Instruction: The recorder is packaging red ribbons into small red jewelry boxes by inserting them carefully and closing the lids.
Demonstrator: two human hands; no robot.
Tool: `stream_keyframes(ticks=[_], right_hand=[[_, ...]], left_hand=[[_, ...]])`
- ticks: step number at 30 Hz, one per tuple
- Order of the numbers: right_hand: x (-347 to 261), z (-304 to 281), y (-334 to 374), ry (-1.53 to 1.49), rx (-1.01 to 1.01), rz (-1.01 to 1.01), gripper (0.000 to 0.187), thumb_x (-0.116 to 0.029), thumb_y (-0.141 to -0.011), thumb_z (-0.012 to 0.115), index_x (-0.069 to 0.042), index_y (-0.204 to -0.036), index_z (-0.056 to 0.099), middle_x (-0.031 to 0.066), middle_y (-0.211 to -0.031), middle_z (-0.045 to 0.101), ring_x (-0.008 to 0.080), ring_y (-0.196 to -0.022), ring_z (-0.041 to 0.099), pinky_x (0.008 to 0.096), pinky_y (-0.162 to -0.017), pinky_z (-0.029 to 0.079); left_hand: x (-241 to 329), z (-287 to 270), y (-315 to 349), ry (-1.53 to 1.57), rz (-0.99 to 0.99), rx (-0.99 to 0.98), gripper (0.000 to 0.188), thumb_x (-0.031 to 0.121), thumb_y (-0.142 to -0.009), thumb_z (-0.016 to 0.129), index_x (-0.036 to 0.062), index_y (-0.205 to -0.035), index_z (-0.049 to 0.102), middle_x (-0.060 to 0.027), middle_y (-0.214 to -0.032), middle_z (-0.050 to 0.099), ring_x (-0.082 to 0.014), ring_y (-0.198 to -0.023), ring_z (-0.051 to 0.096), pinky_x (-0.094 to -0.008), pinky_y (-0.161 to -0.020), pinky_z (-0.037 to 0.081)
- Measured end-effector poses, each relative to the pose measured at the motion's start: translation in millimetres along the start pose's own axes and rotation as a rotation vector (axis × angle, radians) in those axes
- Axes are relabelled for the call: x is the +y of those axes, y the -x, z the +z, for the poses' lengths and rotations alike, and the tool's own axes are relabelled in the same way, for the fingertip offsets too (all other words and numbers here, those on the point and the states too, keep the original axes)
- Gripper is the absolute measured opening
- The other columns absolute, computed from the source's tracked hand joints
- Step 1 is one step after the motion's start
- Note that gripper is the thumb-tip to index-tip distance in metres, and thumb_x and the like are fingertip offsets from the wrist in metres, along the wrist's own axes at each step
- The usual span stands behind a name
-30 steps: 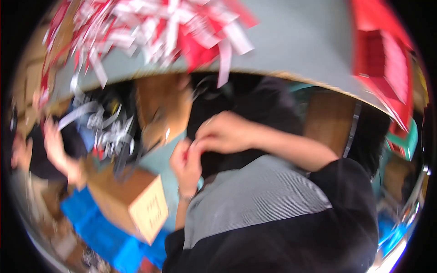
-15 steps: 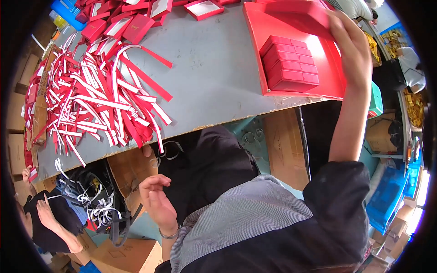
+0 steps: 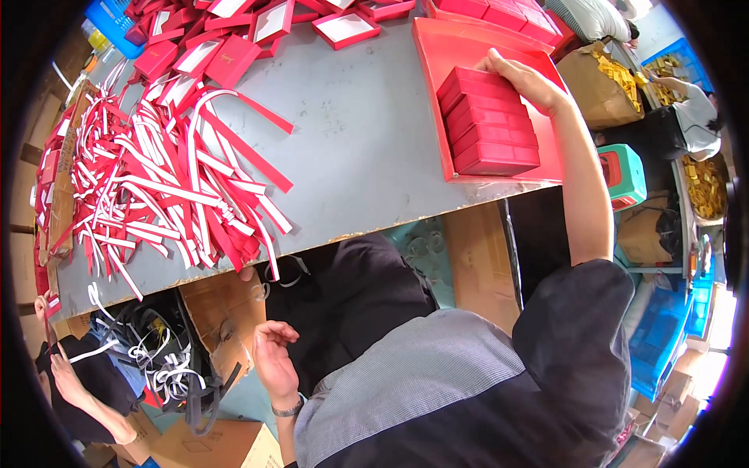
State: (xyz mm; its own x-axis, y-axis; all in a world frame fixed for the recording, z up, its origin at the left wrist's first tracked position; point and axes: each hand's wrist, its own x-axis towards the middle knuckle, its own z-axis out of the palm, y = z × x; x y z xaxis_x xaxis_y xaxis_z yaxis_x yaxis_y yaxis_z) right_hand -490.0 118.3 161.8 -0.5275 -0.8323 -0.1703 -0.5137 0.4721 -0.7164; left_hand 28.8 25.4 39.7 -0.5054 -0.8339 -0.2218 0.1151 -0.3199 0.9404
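In a red lidless tray at the table's right stands a block of small red boxes, stacked in rows. My right hand reaches over from the right and grips the block's far row; some fingers are hidden behind the boxes. My left hand hangs below the table edge near my lap, its fingers loosely curled and apart, holding nothing.
Red and white ribbons lie heaped on the left of the grey table. Behind them are open red boxes. More red boxes sit beyond the tray. A co-worker's hands hold a ribbon at far left.
My right hand has come down and nearer from the tray's far side, bringing red boxes onto the block, which now has another row. My left hand has barely moved.
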Motion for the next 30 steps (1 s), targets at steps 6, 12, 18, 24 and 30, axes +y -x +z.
stream_keyframes(ticks=[6, 12, 18, 24, 30], right_hand=[[0, -5, 5, -0.046, 0.08, 0.015, 0.064, -0.06, -0.094, 0.027, -0.009, -0.108, 0.062, 0.0043, -0.105, 0.063, 0.0113, -0.099, 0.057, 0.0269, -0.093, 0.041], [-100, 64, 45, 0.399, 0.575, -0.541, 0.02, -0.018, -0.083, 0.065, -0.004, -0.096, 0.065, 0.0105, -0.086, 0.066, 0.021, -0.085, 0.065, 0.0314, -0.076, 0.049], [-140, 214, 2, 0.347, 0.274, -0.664, 0.018, -0.019, -0.077, 0.069, -0.003, -0.085, 0.065, 0.0112, -0.086, 0.066, 0.0288, -0.086, 0.06, 0.0376, -0.08, 0.048], [-152, 252, -18, 0.463, 0.159, -0.552, 0.022, -0.021, -0.074, 0.07, -0.002, -0.082, 0.064, 0.0165, -0.09, 0.061, 0.0331, -0.093, 0.057, 0.0396, -0.081, 0.046], [-159, 187, -23, -0.656, 0.383, -0.494, 0.009, -0.01, -0.079, 0.06, -0.003, -0.074, 0.059, 0.0124, -0.097, 0.064, 0.0183, -0.097, 0.057, 0.0314, -0.087, 0.041]], left_hand=[[-4, -3, -3, -0.02, -0.015, 0.001, 0.038, 0.031, -0.097, 0.031, 0.0005, -0.091, 0.053, -0.0088, -0.082, 0.056, -0.0169, -0.076, 0.053, -0.0289, -0.073, 0.042], [-18, -18, -2, -0.007, -0.019, 0.014, 0.036, 0.026, -0.098, 0.033, 0.0, -0.09, 0.056, -0.0084, -0.081, 0.058, -0.0149, -0.074, 0.054, -0.0272, -0.071, 0.044], [-14, -9, -1, -0.08, -0.038, -0.012, 0.03, 0.02, -0.098, 0.04, -0.0004, -0.088, 0.058, -0.0045, -0.078, 0.058, -0.0105, -0.074, 0.052, -0.0237, -0.07, 0.042], [-21, -21, 7, 0.001, -0.091, 0.106, 0.024, 0.017, -0.096, 0.044, 0.0007, -0.087, 0.058, -0.0023, -0.077, 0.058, -0.0085, -0.074, 0.052, -0.0222, -0.07, 0.041], [-14, -25, 0, 0.0, -0.04, 0.077, 0.009, 0.009, -0.093, 0.052, 0.0008, -0.091, 0.056, -0.0002, -0.08, 0.056, -0.006, -0.074, 0.052, -0.0196, -0.071, 0.043]])
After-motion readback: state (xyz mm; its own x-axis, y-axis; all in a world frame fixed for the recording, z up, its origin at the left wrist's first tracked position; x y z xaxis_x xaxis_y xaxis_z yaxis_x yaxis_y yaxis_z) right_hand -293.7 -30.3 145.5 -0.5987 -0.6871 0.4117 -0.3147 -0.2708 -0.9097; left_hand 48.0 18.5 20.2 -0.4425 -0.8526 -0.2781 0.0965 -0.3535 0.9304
